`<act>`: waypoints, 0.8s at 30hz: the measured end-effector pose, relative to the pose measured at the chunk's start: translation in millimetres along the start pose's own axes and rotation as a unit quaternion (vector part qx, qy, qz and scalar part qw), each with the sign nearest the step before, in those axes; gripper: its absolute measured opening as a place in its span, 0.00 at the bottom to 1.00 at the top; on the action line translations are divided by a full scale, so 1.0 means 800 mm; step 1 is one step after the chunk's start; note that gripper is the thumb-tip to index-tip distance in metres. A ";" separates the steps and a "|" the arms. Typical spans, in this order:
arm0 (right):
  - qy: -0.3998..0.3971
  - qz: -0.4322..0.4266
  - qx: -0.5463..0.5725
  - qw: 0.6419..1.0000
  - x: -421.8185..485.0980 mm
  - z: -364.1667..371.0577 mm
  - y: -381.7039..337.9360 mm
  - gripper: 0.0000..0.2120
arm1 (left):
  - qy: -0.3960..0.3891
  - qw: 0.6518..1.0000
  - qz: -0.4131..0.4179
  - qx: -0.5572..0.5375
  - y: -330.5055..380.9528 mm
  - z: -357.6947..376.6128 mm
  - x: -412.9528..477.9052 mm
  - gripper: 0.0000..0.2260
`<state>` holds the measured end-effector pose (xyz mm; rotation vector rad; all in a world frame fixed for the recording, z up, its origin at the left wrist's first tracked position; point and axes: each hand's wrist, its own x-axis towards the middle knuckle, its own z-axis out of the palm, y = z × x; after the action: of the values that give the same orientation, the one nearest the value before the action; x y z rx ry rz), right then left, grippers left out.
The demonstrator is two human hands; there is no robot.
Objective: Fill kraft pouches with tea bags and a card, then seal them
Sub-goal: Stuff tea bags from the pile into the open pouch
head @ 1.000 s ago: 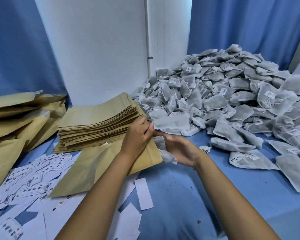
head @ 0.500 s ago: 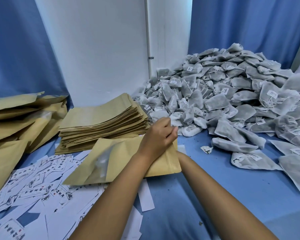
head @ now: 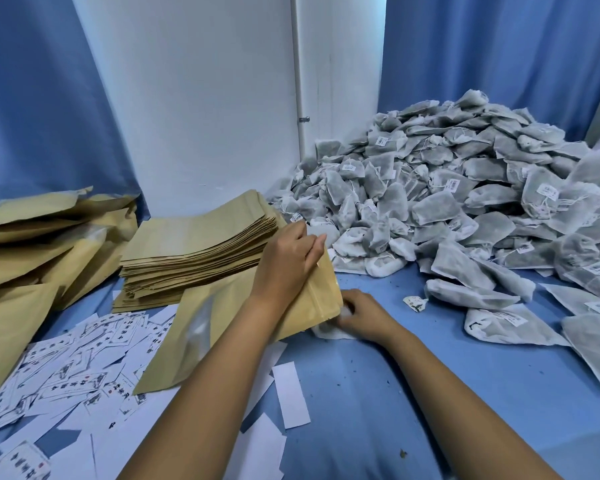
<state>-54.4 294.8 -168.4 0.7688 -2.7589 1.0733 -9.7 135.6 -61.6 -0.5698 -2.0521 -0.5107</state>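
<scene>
- The blue cloth-covered surface (head: 378,393) carries everything, with blue curtains (head: 492,53) and a white wall (head: 205,98) behind it.
- A great heap of grey-green tea bags (head: 447,188) with small white string tags rises at the right rear and spills forward along the right edge.
- At far left lies a loose pile of bulging kraft pouches (head: 25,258), overlapping one another; what is inside them cannot be seen.
- Between that pile and the heap stands a neat stack of flat kraft pouches (head: 194,247), leaning slightly and touching the edge of the tea-bag heap.
- In front of the stack, one kraft pouch (head: 222,327) with a clear window strip lies slanted, its zip mouth at the right end, raised off the cloth; its lower end rests on the cards.
- Printed white cards (head: 66,368) are scattered across the left foreground, some face down, a few blank slips reaching toward the middle.
- The left hand (head: 284,261) grasps the upper lip of the pouch mouth, fingers curled over its edge.
- The right hand (head: 364,315) sits just beside the mouth, below it, its fingers curled round a white tea bag (head: 326,330) that touches the pouch's lower corner.
- A small torn paper tag (head: 414,303) lies alone on the cloth near the right hand.
</scene>
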 end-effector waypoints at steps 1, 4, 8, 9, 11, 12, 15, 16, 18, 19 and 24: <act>0.017 0.001 0.019 1.000 0.003 -0.002 0.000 0.07 | -0.002 1.000 0.000 0.000 0.001 0.001 0.000 0.14; 0.187 0.079 0.169 0.964 0.013 -0.007 -0.010 0.10 | -0.008 1.000 0.002 0.006 0.002 0.004 -0.003 0.14; 0.503 0.003 0.223 0.835 0.008 -0.029 -0.032 0.12 | -0.023 1.000 -0.015 0.007 0.001 0.006 -0.007 0.15; 0.497 -0.064 0.193 0.843 0.007 -0.034 -0.037 0.12 | -0.025 0.999 -0.016 0.011 0.001 0.007 -0.006 0.15; 0.402 -0.142 0.151 0.892 0.006 -0.034 -0.053 0.11 | -0.021 0.999 -0.035 0.014 0.004 0.012 -0.005 0.16; 0.333 -0.150 0.160 0.917 0.006 -0.030 -0.062 0.10 | -0.014 0.998 -0.058 0.007 0.004 0.014 -0.004 0.16; 0.156 -0.067 0.310 0.935 0.007 -0.026 -0.078 0.09 | 0.018 0.992 -0.126 -0.024 0.000 0.017 0.000 0.19; 0.098 -0.049 0.343 0.933 0.008 -0.028 -0.079 0.10 | 0.024 0.990 -0.133 -0.033 -0.002 0.015 0.001 0.19; -0.018 -0.039 0.327 0.944 0.005 -0.029 -0.080 0.15 | 0.027 0.990 -0.128 -0.048 -0.003 0.011 0.001 0.18; -0.067 -0.038 0.308 0.948 0.003 -0.029 -0.082 0.14 | 0.023 0.991 -0.120 -0.056 -0.002 0.009 0.001 0.18; -0.172 0.009 0.092 0.981 0.001 -0.050 -0.116 0.10 | -0.005 0.995 -0.053 -0.080 0.011 0.006 0.006 0.17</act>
<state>-14.1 262.0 -81.7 1.0443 -2.9766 1.3293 -10.1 146.1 -59.1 -0.5609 -2.0715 -0.7397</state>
